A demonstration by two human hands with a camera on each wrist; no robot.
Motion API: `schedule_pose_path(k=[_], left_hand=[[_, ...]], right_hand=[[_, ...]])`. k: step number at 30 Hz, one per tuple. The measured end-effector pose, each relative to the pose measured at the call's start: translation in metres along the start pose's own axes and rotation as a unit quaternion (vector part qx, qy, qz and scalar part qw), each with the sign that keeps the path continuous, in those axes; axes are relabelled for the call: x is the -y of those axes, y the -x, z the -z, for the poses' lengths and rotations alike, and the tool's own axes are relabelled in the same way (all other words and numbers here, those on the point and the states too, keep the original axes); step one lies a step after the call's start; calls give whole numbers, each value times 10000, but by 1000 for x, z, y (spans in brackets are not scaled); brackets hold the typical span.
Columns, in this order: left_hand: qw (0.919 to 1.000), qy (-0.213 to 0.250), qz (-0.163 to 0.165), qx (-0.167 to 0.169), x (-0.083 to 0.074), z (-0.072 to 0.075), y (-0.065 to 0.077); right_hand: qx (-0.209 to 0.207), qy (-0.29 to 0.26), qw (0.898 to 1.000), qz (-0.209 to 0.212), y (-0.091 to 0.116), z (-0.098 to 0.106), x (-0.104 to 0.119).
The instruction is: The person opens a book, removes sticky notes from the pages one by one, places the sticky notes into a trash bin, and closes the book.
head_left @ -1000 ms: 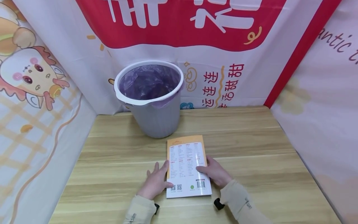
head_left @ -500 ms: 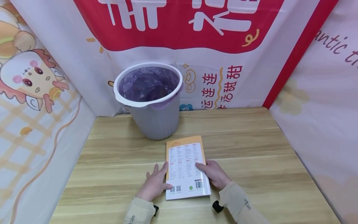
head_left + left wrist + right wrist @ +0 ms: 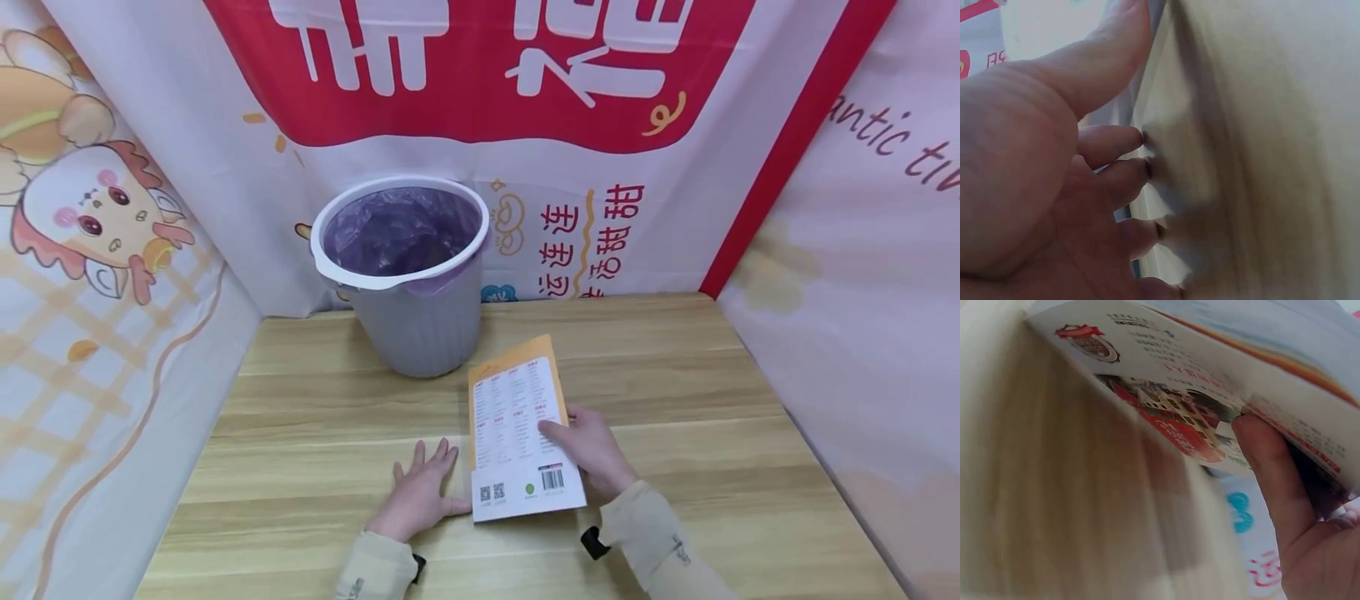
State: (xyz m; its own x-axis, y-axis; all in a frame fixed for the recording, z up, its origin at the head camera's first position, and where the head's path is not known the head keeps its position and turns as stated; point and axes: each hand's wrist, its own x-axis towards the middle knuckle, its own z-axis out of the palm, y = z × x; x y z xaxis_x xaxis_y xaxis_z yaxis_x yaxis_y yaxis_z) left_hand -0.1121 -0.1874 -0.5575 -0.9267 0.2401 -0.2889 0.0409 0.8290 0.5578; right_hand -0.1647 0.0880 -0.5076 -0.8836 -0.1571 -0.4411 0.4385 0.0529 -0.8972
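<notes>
My right hand (image 3: 597, 454) holds a thin paperback book (image 3: 517, 442) by its right edge, thumb on top. The white and orange face, with columns of print, two QR codes and a barcode, is up. In the right wrist view the book (image 3: 1166, 406) is tilted off the table, its printed underside showing a red and brown picture. Beside the book's lower left corner, my left hand (image 3: 420, 497) rests with spread fingers, thumb tip right at that corner. The left wrist view shows the left fingertips (image 3: 1125, 181) down on the wood.
A grey bin (image 3: 420, 325) with a white rim and a purple liner bag stands at the back of the wooden table (image 3: 637, 358), beyond the book. Printed cloth (image 3: 420, 154) hangs behind the table and along both sides.
The book has moved right and tilted up, its left side coming away from my left fingers. My right hand has moved with it. The head view has shifted slightly.
</notes>
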Motion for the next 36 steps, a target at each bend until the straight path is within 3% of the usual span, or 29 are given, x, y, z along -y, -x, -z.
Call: schedule_pose_path(k=[6, 15, 27, 32, 36], left_hand=[[9998, -170, -62, 19, 2, 1, 2], [9996, -202, -211, 59, 4, 5, 5], [9995, -208, -249, 40, 5, 3, 7], [9995, -155, -271, 15, 4, 5, 7], [9994, -123, -235, -243, 4, 11, 6]], right_hand=[[-412, 394, 9982, 187, 11, 25, 25], [-387, 1298, 9902, 335, 40, 71, 62], [-814, 1740, 9807, 373, 58, 114, 84], [-916, 2288, 9675, 565, 59, 123, 91], [-954, 3164, 9413, 683, 61, 124, 101]])
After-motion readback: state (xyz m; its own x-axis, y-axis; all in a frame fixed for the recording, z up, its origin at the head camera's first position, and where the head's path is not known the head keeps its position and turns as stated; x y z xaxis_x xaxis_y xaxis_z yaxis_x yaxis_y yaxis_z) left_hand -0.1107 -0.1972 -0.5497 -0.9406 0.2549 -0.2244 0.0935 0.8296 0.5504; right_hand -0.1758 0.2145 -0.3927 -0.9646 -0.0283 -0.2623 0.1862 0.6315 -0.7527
